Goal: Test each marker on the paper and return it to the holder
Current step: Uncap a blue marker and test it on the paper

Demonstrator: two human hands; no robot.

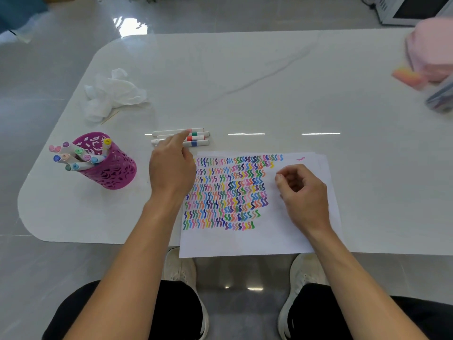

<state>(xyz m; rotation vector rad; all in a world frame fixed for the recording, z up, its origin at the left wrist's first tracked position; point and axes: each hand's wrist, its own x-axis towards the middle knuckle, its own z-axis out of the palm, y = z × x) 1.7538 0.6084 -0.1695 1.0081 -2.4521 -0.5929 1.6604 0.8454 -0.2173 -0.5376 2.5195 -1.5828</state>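
Note:
Several white markers [196, 138] with coloured bands lie side by side on the table just beyond the paper's top left corner. My left hand [171, 165] reaches over them, index finger stretched out and touching the far ones, holding nothing. The white paper [282, 231] carries rows of many-coloured squiggles. My right hand [302, 192] rests on the paper's right part, fingers loosely curled, with no marker in it. A purple cut-out holder [110, 165] stands at the left, filled with several markers whose caps point up and left.
A crumpled white tissue [112, 93] and a thin wooden stick lie at the back left. Pink and grey blurred objects [431, 62] sit at the table's right edge. The table's front edge runs just under the paper; my knees and shoes are below.

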